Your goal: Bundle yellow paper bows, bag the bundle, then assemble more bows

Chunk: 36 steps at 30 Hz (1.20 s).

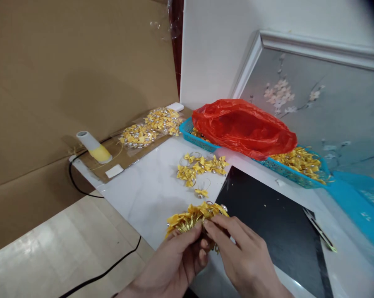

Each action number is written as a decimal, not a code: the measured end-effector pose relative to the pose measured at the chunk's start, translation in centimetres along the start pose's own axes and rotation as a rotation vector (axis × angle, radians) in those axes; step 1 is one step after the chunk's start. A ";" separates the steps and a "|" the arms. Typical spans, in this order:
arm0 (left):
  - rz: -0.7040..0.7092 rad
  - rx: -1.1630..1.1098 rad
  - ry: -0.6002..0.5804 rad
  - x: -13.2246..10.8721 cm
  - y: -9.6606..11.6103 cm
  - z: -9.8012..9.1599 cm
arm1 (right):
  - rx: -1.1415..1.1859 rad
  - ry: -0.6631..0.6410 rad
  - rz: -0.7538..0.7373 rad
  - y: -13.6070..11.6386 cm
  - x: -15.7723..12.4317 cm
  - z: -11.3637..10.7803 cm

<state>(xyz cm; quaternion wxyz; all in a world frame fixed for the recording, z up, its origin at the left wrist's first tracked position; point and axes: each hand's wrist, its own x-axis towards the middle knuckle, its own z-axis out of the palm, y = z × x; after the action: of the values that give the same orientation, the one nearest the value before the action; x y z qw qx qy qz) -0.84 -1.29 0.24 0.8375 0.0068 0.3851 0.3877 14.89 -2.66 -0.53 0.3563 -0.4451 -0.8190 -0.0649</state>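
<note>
Both my hands meet at the bottom centre of the head view over a white table (pixel 149 190). My left hand (pixel 174 265) is closed round a bunch of yellow ribbon bows with gold rings (pixel 190 219). My right hand (pixel 239 256) pinches the same bunch from the right, fingertips pressed together at its lower edge. A loose heap of the same yellow bows (pixel 199 167) lies on the table just beyond the hands.
A blue mesh basket (pixel 190 132) holds more yellow bows and a red plastic bag (pixel 243 126). A black mat (pixel 276 219) lies to the right. Two clear packets of bows (pixel 149 128), a white and yellow tube (pixel 92 147), a black cable (pixel 81 190) and cardboard stand at the back left.
</note>
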 end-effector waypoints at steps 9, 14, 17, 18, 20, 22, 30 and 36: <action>0.017 -0.006 -0.031 -0.2 -0.2 -0.3 | 0.376 -0.129 0.102 0.0 0.1 0.4; 0.024 0.007 -0.009 -0.4 0.2 -0.4 | 0.622 -0.190 0.264 0.0 1.4 -1.1; 0.007 0.014 -0.021 -0.6 0.5 -0.6 | 0.626 -0.185 0.430 1.7 2.8 -1.5; 0.002 0.017 -0.022 -0.7 0.5 -0.6 | 0.585 -0.181 0.491 2.6 3.2 -1.2; -0.007 0.025 -0.014 -0.8 0.5 -0.8 | 0.479 -0.175 0.591 4.9 4.0 0.0; -0.007 0.031 0.003 -0.9 0.4 -0.9 | 0.391 -0.205 0.656 7.1 4.6 2.0; -0.019 0.050 0.025 -0.7 0.8 -0.4 | 0.398 -0.309 0.686 9.3 5.3 7.1; -0.005 0.044 0.029 -0.5 1.1 -0.2 | 0.544 -0.330 0.684 8.3 5.3 3.6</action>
<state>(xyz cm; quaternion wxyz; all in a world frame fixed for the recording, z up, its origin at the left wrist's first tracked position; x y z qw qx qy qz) -1.87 -0.95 0.78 0.8326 0.0189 0.4055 0.3768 17.56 7.45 -1.54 0.3260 -0.5843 -0.6583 0.3450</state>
